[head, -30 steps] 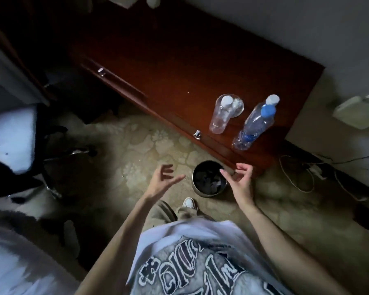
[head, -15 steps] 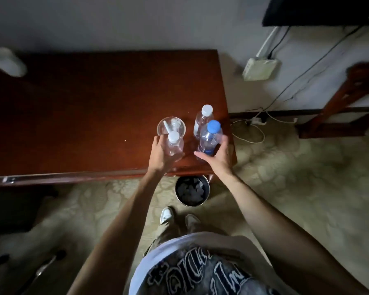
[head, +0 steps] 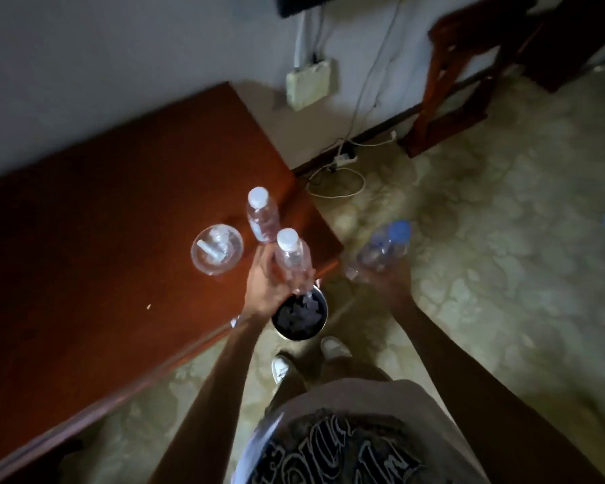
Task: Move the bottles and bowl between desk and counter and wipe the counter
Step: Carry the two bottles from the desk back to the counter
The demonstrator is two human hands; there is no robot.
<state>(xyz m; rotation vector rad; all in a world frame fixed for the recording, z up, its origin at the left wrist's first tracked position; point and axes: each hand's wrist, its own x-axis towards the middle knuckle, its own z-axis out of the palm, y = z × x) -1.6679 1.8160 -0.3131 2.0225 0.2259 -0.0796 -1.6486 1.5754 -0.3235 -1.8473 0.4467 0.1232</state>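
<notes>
I see my left hand (head: 266,284) with its fingers clamped on 1 white-capped bottle (head: 291,257), lifted over the counter (head: 102,239) corner; my right hand (head: 386,284) grips the blue-capped bottle (head: 381,251), tilted over the floor; a third bottle (head: 262,214) and the clear bowl (head: 216,249) stand on the counter.

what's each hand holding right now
Left hand: closed on a clear plastic bottle with a white cap.
Right hand: closed on a clear plastic bottle with a blue cap.
</notes>
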